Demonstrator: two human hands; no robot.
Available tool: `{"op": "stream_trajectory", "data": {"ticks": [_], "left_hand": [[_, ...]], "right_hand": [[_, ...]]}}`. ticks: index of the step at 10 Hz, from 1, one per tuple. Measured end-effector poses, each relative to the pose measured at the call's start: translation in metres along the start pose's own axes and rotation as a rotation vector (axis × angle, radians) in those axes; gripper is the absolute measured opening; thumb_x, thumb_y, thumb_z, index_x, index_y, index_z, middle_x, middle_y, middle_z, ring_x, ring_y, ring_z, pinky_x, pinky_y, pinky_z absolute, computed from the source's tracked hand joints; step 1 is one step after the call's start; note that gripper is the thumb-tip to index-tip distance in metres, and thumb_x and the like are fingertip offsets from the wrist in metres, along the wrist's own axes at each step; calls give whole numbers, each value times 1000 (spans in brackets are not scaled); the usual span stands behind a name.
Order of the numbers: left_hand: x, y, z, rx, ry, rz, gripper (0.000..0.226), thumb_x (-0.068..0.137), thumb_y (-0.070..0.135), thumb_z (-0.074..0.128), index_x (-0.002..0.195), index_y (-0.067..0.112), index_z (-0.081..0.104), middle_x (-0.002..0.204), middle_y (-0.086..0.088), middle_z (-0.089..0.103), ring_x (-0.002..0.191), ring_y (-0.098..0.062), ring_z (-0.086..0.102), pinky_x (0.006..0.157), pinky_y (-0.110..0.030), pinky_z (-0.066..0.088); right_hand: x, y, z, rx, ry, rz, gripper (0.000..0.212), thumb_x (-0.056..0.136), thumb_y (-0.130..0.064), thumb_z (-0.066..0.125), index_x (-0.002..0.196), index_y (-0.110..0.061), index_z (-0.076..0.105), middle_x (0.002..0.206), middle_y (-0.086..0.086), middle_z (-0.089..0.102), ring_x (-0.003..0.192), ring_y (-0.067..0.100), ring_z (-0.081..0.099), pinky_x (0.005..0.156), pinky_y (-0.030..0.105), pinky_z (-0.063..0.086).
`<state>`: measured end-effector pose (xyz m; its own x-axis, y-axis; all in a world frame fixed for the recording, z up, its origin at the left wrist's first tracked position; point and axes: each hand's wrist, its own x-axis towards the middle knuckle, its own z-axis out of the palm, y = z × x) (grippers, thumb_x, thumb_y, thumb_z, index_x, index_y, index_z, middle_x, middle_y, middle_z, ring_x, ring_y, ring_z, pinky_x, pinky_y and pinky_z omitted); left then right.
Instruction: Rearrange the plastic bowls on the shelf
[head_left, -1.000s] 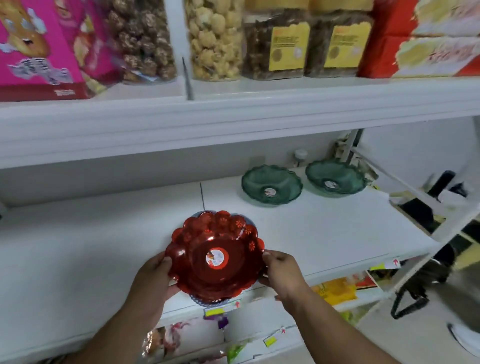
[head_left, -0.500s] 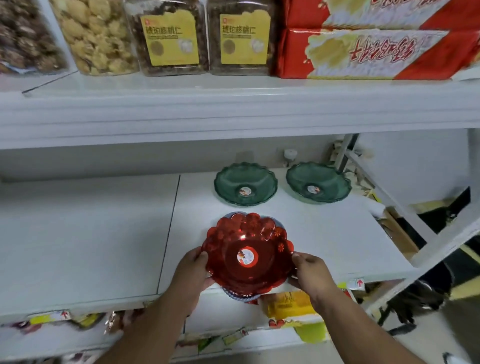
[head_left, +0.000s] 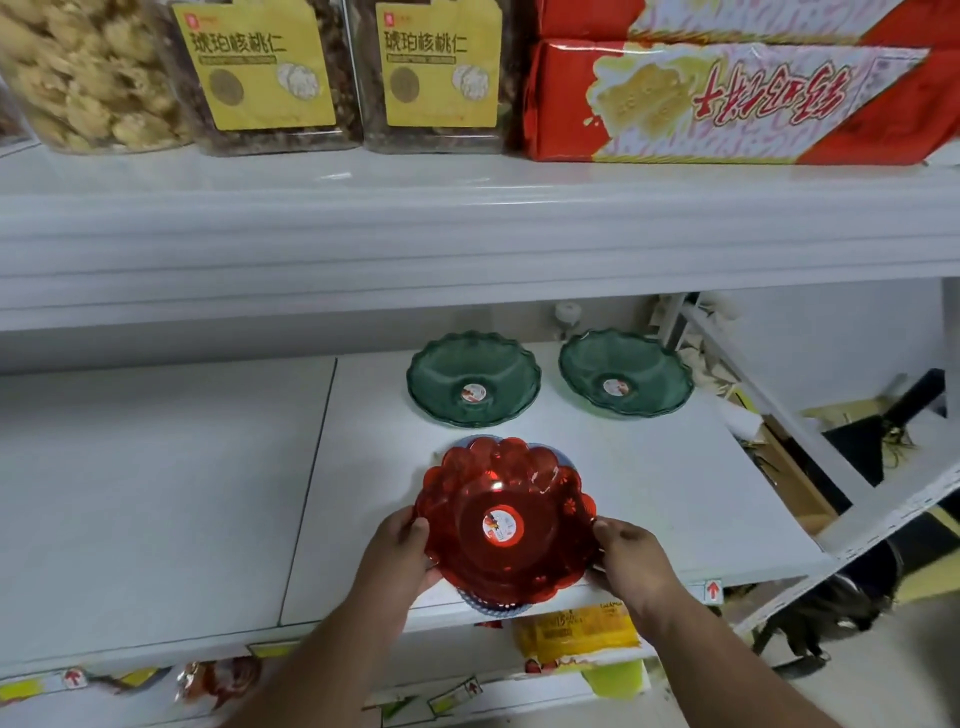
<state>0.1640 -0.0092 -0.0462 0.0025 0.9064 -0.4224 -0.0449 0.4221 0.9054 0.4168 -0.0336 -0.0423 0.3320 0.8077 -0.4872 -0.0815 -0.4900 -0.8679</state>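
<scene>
Head view: left hand (head_left: 402, 545) and right hand (head_left: 631, 553) grip opposite rims of red bowl (head_left: 505, 522), fingers closed on its edge. Bowl sits at near edge of shelf (head_left: 675, 483), w/ a bluish bowl (head_left: 491, 605) showing beneath it; whether it's resting or lifted can't be told. Two green bowls (head_left: 472, 379) (head_left: 626, 371) stand side by side at far right, apart from each other. Assessment: green pair appears placed; red stack not yet set in final spot. Left half of shelf bare. Task approx. midway.
</scene>
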Motion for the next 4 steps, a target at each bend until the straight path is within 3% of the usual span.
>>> {"op": "stream_trajectory", "data": {"ticks": [1,2,3,4], "left_hand": [[6,-4,-1,-13,-14,6,32,105,24,40,126,17,63,120,-8,71,107,-24,70,89,-38,58],[8,-10,-4,-18,-43,3,33,105,29,41,127,17,62,122,-8,71,109,-23,69,87,-36,58],[8,-11,-4,-48,-53,-9,32,104,32,44,124,16,62,119,-7,72,109,-22,69,81,-32,59],[9,-13,-8,-54,1,-46,29,103,30,45,120,13,61,120,-12,68,111,-24,67,84,-37,59]], "right_hand": [[4,-1,0,-25,5,-26,35,102,-16,44,94,4,71,103,35,69,81,33,65,74,43,61],[7,2,-2,-70,6,-46,37,102,-19,44,97,7,69,90,30,69,79,31,62,88,53,56],[2,-3,-4,-97,3,-54,39,102,-22,45,91,4,70,93,28,73,82,37,66,89,52,56],[-7,-7,-9,-103,18,-70,36,102,-21,45,80,-11,72,101,20,76,93,33,71,96,55,51]]}}
